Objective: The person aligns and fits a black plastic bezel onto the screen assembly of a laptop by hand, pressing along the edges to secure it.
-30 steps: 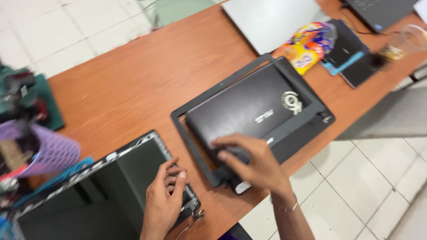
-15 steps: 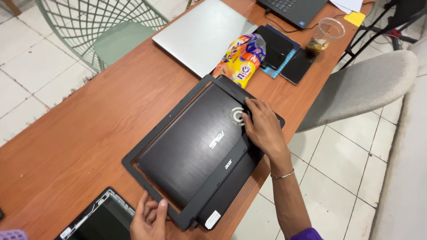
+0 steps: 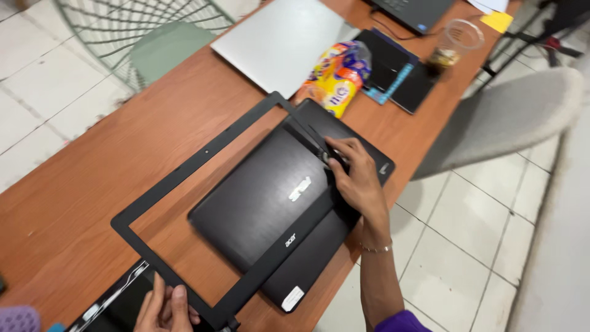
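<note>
A black closed laptop (image 3: 264, 203) lies slantwise on the brown wooden table (image 3: 80, 184). A thin black screen bezel frame (image 3: 196, 157) rests across it, shifted left so that half of it lies on bare wood. My right hand (image 3: 356, 178) sits on the laptop's far right part, its fingertips pinching the bezel's right bar. At the bottom edge of the view, my left hand (image 3: 165, 307) grips the bezel's near corner. A bare display panel (image 3: 114, 304) lies just left of that hand.
Behind the laptop are a silver closed laptop (image 3: 276, 43), a colourful snack bag (image 3: 335, 77), flat black devices (image 3: 396, 67), a plastic cup (image 3: 455, 43) and another dark laptop (image 3: 418, 9). A grey chair (image 3: 510, 117) stands right, a green wire chair (image 3: 147, 43) beyond.
The bezel has slid left and now hangs half off the laptop. My right hand moved from the laptop's near edge to its far right side. My left hand left the display panel for the bezel.
</note>
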